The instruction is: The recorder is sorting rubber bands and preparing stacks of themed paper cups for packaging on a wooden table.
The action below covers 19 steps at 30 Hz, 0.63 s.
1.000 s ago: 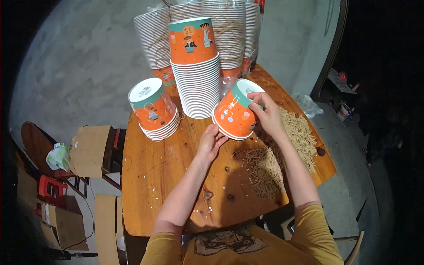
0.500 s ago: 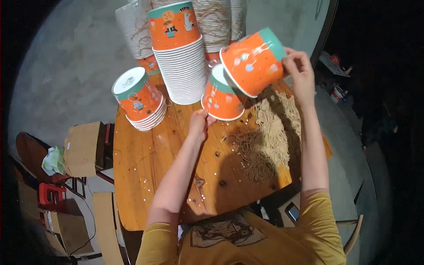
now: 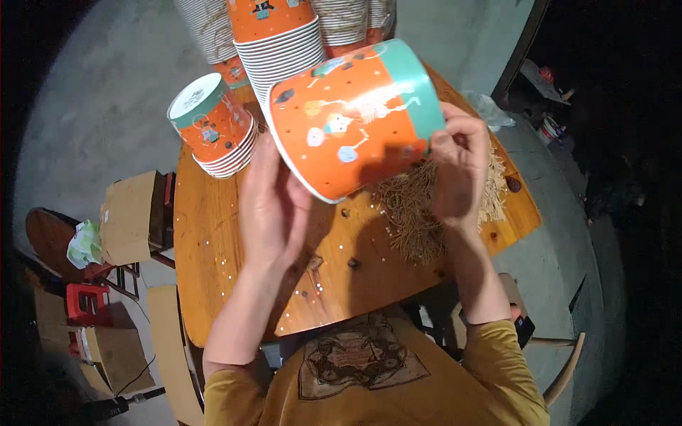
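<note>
A large orange paper bucket [image 3: 348, 121] with a green band and small cartoon figures is held on its side above the table, its white rim turned to the left. My right hand [image 3: 462, 163] pinches it at the green base end. My left hand [image 3: 266, 206] is at the rim, thumb and fingers around its lower left edge; some fingertips are hidden. To the left, a short stack of the same buckets [image 3: 217, 135] stands upside down. Behind the held bucket rises a taller stack [image 3: 280, 53], partly covered.
Tan, stringy cord [image 3: 412, 220] lies on the wooden table [image 3: 334, 277] near my right forearm, with small white specks scattered about. Wrapped bucket stacks [image 3: 206, 28] stand at the back. Cardboard boxes [image 3: 131, 216] and a red stool [image 3: 87, 302] are on the left.
The bucket has come closer and moved left, tilted onto its side. My left hand has risen from the smaller-looking bucket on the table to the held one's rim. The view has shifted.
</note>
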Motion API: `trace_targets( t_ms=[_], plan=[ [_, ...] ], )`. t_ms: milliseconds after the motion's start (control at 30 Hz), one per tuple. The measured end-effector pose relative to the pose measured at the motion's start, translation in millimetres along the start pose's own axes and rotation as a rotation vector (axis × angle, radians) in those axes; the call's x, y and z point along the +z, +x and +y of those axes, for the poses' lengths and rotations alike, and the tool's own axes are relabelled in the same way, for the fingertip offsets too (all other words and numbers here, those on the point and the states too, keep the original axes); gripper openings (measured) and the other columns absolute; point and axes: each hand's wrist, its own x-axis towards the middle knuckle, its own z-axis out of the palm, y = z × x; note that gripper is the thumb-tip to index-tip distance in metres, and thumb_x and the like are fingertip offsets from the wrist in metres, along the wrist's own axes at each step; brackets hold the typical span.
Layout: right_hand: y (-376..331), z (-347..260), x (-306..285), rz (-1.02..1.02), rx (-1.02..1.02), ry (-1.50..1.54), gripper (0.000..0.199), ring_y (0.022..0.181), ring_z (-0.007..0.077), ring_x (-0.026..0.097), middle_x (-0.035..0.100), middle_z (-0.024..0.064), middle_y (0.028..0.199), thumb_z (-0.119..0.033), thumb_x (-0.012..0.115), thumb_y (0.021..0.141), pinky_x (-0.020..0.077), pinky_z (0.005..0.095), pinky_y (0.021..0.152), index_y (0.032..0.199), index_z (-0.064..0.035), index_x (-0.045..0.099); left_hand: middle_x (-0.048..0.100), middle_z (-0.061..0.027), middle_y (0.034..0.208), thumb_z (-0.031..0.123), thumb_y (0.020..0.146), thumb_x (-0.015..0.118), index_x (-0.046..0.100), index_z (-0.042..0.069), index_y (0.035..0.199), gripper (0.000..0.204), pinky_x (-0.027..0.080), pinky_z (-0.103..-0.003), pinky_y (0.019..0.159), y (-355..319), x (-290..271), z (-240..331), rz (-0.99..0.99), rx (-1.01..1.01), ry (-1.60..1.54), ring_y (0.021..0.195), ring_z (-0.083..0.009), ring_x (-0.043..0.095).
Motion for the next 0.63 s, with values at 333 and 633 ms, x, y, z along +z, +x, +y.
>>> trace_targets(
  t_ms=[333,633],
  plan=[
    [-31,63,-3,-0.596,-0.076,-0.993,0.016,0.09,0.0276,0.057,0.058,0.0071,0.094,-0.018,0.06,0.083,0.0472,0.0361,0.077,0.091,-0.0041,0.059,0.058,-0.0061,0.117,0.012,0.094,0.052,0.048,0.001,0.126,0.033,0.041,-0.029,0.095,0,-51,56,0.06,0.072,0.748,0.106,-0.0125,0.055],
    [-52,105,-20,-0.758,-0.066,-1.41,0.013,0.086,0.0258,0.054,0.053,0.0073,0.081,-0.02,0.058,0.084,0.0417,0.0404,0.082,0.081,-0.0079,0.054,0.061,-0.0073,0.11,0.009,0.097,0.047,0.046,-0.003,0.129,0.034,0.042,-0.026,0.09,15,-74,54,-0.141,0.017,1.168,0.1,-0.012,0.055]
  ],
)
